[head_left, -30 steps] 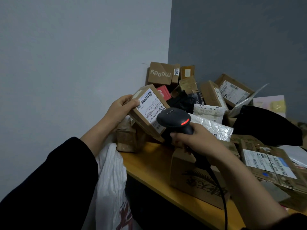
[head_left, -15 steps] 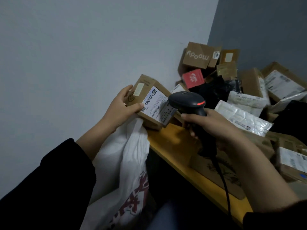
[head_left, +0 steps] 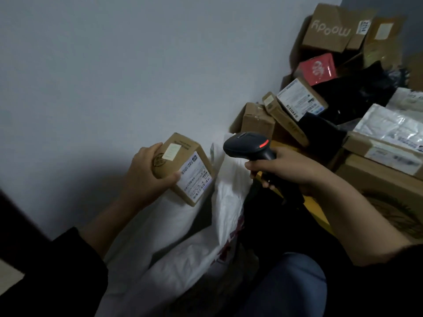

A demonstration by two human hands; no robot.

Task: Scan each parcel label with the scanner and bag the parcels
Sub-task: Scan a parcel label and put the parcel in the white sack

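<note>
At frame centre the left hand [head_left: 146,177] grips a labelled cardboard box [head_left: 183,168] above the white bag [head_left: 183,243]; the right hand [head_left: 283,170] clenches the scanner [head_left: 249,147] handle.

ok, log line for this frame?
left hand: holds labelled box over white bag | right hand: grips scanner | box: not yet bagged

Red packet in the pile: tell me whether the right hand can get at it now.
Probably not for a grasp. The red packet has its face uncovered, so the way looks free, but the right hand grips the scanner, so its fingers are taken.
</note>
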